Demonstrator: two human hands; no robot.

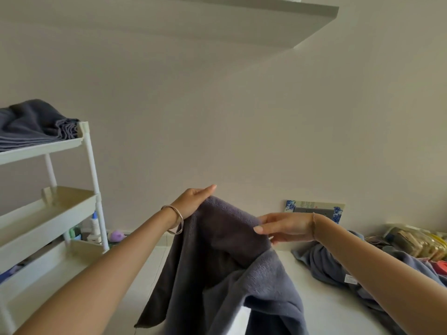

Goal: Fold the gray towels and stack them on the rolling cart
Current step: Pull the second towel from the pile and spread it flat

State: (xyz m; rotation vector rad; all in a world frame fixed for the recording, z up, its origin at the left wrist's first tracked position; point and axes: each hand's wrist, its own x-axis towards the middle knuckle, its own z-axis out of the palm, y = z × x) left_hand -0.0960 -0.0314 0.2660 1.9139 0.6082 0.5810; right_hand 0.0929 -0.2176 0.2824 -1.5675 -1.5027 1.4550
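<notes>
A dark gray towel [225, 269] hangs in the air in front of me, draping down toward the white surface. My left hand [192, 201] holds its upper left edge, fingers stretched along the top. My right hand [283, 227] pinches the upper right edge between thumb and fingers. A stack of folded gray towels [33, 125] lies on the top tray of the white rolling cart [90, 151] at the left.
A crumpled pile of lighter gray towels [331, 264] lies on the white surface [321, 308] at the right, beside a bag of packaged items [416, 243]. Bottles [94, 226] stand on the floor behind the cart. A white shelf [242, 25] juts out overhead.
</notes>
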